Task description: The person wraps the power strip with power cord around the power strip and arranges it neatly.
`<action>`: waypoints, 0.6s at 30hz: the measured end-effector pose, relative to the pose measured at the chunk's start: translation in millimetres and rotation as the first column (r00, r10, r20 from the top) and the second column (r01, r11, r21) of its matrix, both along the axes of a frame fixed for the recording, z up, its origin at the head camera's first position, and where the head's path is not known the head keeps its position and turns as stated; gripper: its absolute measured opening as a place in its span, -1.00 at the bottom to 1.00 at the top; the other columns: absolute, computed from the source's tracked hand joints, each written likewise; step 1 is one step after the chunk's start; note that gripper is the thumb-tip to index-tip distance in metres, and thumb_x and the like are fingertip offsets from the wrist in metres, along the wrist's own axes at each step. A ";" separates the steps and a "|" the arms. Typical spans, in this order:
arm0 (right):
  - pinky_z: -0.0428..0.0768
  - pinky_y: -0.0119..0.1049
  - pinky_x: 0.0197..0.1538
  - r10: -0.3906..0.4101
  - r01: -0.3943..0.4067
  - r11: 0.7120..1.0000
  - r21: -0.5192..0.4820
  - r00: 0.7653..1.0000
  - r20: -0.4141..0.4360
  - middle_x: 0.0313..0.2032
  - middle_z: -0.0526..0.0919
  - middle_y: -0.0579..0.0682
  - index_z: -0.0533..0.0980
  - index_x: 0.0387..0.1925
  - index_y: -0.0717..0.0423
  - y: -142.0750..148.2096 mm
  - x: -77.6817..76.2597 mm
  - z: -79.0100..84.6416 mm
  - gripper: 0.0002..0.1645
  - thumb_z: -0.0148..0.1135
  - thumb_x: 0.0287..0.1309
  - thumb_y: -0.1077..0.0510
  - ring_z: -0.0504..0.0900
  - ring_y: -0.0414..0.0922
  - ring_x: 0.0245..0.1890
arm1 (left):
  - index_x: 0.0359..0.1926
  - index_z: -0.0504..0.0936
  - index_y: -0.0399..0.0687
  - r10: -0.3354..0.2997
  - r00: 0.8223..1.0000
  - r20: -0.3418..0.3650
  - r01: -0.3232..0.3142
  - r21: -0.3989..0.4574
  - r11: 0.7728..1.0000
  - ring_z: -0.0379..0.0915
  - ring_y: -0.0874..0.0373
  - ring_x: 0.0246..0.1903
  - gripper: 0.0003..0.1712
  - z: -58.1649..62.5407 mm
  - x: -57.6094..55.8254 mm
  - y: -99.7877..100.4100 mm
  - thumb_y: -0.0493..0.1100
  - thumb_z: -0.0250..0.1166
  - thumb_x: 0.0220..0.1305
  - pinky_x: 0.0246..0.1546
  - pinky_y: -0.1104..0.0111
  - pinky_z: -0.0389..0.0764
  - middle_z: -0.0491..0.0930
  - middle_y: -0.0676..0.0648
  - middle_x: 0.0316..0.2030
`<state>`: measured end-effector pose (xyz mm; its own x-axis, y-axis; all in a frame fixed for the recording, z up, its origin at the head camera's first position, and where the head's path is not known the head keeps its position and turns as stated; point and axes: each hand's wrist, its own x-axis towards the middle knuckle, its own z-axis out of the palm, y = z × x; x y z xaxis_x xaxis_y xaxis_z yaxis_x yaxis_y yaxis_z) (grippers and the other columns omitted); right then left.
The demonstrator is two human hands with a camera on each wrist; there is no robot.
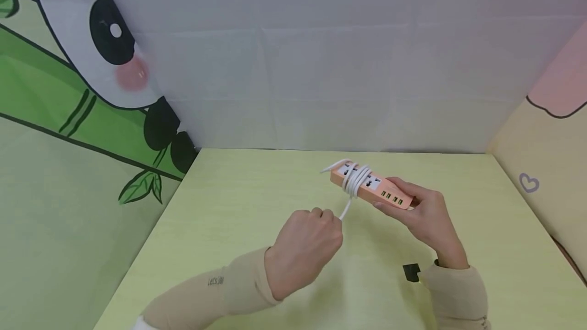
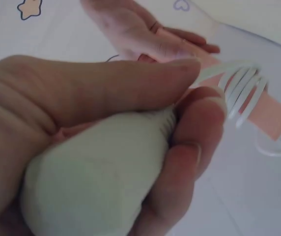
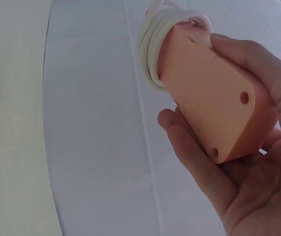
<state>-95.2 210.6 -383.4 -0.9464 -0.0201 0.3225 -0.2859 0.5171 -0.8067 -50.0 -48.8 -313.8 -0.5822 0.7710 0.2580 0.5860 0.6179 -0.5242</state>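
Observation:
A pink power strip (image 1: 394, 195) with white socket faces and several USB ports is held above the table, tilted. My right hand (image 1: 433, 215) grips its near end between thumb and fingers; the right wrist view shows its underside with two round holes. White cord (image 1: 355, 180) is wound several times around the far half. From the coils a stretch of cord runs to my left hand (image 1: 307, 246), whose fingers curl around the white plug (image 2: 101, 172) and pinch the cord where it leaves the plug. The plug's prongs are hidden.
Under both hands lies a pale yellow-green table (image 1: 238, 192). A small black square (image 1: 411, 272) is on it beside the right sleeve. A pale wall sheet (image 1: 321, 90) rises at the back, and printed cartoon panels stand on the left and right.

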 end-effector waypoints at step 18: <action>0.53 -0.41 -0.48 0.013 -0.013 0.998 0.066 1.000 0.005 -0.10 0.77 0.07 0.62 0.20 -0.01 0.3 -1.1 -4.3 -0.35 0.58 0.05 0.00 0.57 -0.27 -0.44 | -0.66 0.47 0.07 -0.234 0.972 0.015 0.230 0.147 0.962 0.14 0.29 -0.73 -0.69 28.2 -16.8 -0.3 -0.37 0.31 0.03 -0.72 0.50 0.02 0.39 0.10 -0.55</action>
